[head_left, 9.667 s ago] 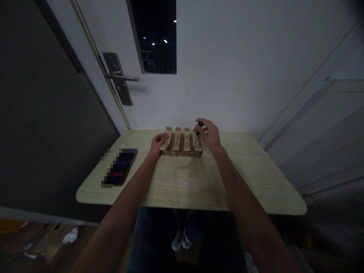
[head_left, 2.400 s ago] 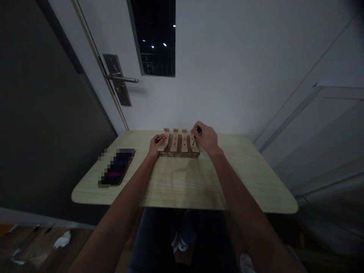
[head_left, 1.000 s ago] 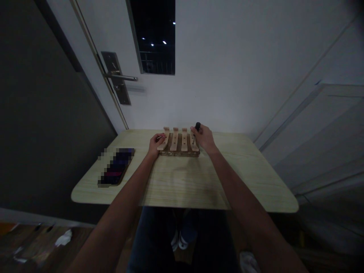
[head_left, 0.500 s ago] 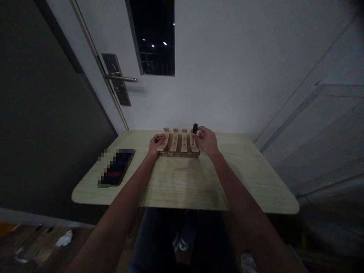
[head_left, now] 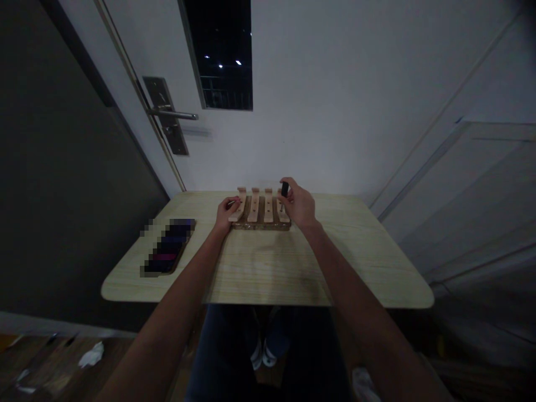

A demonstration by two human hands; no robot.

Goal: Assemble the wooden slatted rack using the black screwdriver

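Note:
A small wooden rack [head_left: 260,212] of several pale slats on a dark base lies at the far side of the table [head_left: 268,262]. My left hand [head_left: 225,214] grips its left end, thumb on the leftmost slat. My right hand [head_left: 300,204] is closed round a black-handled screwdriver [head_left: 284,190], held upright with its tip on the rightmost slat.
A phone [head_left: 167,254] lies on the table's left part. A white door with a metal lever handle [head_left: 170,114] and a dark window stands behind the table. Scraps of paper [head_left: 90,354] lie on the floor at lower left.
My right hand has shifted its hold on the screwdriver handle, fingers wrapping it more from the right. The left hand stays on the rack's left end. The view drifted slightly.

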